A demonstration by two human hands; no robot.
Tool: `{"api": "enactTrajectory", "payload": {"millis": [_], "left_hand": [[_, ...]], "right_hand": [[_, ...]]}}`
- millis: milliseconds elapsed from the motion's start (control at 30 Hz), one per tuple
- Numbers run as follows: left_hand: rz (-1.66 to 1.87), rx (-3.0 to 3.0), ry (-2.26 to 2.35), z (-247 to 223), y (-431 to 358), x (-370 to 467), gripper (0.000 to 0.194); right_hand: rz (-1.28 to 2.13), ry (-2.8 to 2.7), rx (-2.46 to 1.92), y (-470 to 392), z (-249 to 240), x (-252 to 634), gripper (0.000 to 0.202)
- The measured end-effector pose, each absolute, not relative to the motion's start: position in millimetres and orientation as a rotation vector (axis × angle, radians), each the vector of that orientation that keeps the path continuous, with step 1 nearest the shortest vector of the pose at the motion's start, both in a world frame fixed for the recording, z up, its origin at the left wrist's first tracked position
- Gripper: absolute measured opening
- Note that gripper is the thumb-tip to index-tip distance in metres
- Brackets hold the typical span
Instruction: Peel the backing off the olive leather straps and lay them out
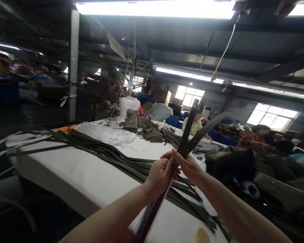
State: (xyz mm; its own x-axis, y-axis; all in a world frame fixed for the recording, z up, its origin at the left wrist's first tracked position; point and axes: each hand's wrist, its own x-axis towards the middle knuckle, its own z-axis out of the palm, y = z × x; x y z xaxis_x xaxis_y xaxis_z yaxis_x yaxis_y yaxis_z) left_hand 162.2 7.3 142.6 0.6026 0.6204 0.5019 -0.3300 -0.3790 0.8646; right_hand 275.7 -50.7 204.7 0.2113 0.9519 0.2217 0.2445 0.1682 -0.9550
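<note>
Two dark straps with punched holes near their ends rise from my hands and fan apart, one nearly upright, one curving to the right. My left hand is wrapped round the straps from the left side. Against it, my right hand closes on the same straps at the point where they cross. Below the hands the straps run down toward the bottom of the view. Under and behind them, a long bundle of similar loose straps lies across the white table.
Farther back on the table are a clear plastic sheet, olive bags, a cup and a white foam roll. A yellow roll of tape lies near the front. More bags pile up at right. Two people work beyond.
</note>
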Motion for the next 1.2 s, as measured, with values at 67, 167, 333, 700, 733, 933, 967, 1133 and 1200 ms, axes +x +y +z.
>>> {"api": "enactTrajectory", "payload": {"millis": [67,167,333,700,733,933,967,1133,1200], "left_hand": [[0.983,1.691,0.221,138,6,164,0.059],[0.926,1.700,0.212,130,2,167,0.057],[0.990,1.675,0.184,148,3,169,0.058],[0.911,1.668,0.146,163,-2,177,0.057],[0.905,1.673,0.144,161,-1,179,0.058],[0.956,1.622,0.094,178,1,182,0.059],[0.965,1.612,0.080,183,1,182,0.059],[0.962,1.612,0.111,182,-2,182,0.059],[0.925,1.644,0.131,171,-4,183,0.059]], "right_hand": [[0.745,-1.184,-1.227,-53,216,281,0.044],[0.658,-1.060,-1.074,-55,239,298,0.038],[0.746,-1.191,-1.212,-56,244,299,0.054],[0.500,-1.104,-1.217,-68,273,301,0.041],[0.512,-1.100,-1.235,-68,279,306,0.042],[0.610,-1.298,-1.329,-68,270,297,0.055],[0.633,-1.328,-1.339,-69,265,293,0.057],[0.513,-1.281,-1.315,-74,264,291,0.051],[0.383,-1.183,-1.252,-76,275,301,0.047]]}}
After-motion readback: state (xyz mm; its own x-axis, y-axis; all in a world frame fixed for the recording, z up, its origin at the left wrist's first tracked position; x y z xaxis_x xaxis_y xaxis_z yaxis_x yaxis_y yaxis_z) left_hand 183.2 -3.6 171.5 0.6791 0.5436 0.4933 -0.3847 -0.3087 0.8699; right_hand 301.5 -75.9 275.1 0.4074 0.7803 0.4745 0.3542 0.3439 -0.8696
